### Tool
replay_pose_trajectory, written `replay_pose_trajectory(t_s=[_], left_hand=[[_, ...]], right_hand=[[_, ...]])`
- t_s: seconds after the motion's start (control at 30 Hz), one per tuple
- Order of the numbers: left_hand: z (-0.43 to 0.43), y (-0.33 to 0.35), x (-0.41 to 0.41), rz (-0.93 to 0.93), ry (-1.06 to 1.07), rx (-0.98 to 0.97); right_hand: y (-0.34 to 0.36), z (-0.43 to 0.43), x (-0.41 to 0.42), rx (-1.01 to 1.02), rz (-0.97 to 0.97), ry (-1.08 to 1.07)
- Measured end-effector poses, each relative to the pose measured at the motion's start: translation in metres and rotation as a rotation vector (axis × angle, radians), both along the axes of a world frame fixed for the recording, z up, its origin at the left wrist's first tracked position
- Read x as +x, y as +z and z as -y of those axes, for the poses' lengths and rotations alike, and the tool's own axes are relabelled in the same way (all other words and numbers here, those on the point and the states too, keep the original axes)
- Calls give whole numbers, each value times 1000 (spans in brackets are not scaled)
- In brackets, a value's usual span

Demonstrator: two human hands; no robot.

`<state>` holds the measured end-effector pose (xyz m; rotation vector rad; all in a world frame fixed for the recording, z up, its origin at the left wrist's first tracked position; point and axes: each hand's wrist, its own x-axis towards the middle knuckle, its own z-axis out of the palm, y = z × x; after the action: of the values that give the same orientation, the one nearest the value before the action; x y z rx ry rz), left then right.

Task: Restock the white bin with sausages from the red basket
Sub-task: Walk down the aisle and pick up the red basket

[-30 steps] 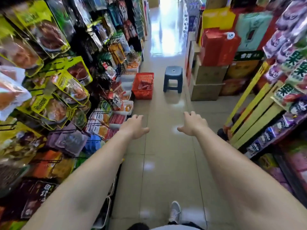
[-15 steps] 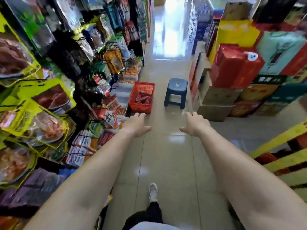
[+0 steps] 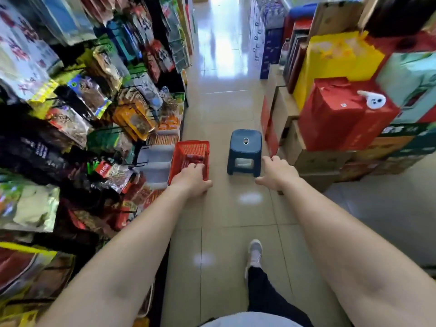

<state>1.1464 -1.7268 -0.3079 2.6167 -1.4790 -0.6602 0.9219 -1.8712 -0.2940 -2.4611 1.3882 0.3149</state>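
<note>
A red basket stands on the aisle floor against the left shelving, with red sausages lying inside. White bins sit on the low shelf just left of it; the upper ones look empty. My left hand is stretched forward, fingers loosely curled, and overlaps the basket's near edge in the picture; it holds nothing. My right hand is also held out, fingers apart and empty, in front of the stool's right side.
A dark blue plastic stool stands right of the basket. Stacked cardboard and red cartons line the right side. Hanging snack packets crowd the left shelving. My foot in a white shoe is on the tiled floor.
I have walked forward along the aisle. The basket and stool are now much closer, and both outstretched hands have come up to them.
</note>
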Motion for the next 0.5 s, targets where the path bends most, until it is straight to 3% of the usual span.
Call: replay_pose_trajectory(t_s=[0.17, 0.5], left_hand=[[120, -15, 64, -3, 24, 11], [299, -12, 190, -57, 149, 24]], right_hand=[[-25, 132, 56, 41, -5, -22], [-19, 345, 215, 79, -51, 138]])
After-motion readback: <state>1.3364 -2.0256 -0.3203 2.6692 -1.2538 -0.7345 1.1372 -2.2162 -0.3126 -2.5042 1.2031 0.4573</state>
